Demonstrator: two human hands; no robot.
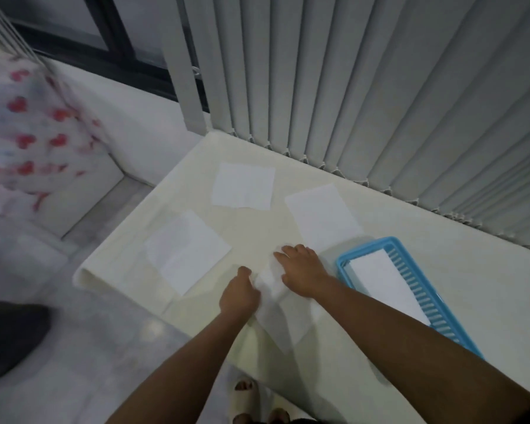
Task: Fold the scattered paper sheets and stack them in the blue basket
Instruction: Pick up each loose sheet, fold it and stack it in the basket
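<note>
A white paper sheet (276, 313) lies near the table's front edge, partly doubled over between my hands. My left hand (238, 293) grips its left edge with curled fingers. My right hand (302, 270) presses flat on its upper part, fingers spread. Three more white sheets lie flat: one at the left (187, 250), one at the back (243, 185), one at the right (322, 215). The blue basket (429, 289) sits to the right of my right hand, with a folded white sheet (383, 280) inside.
The cream table (257, 231) stands against grey vertical blinds (380, 87). A white sofa with a heart-patterned cloth (28, 123) is at the left. A dark object (10, 338) lies on the floor. My sandalled feet (248, 393) show below the table edge.
</note>
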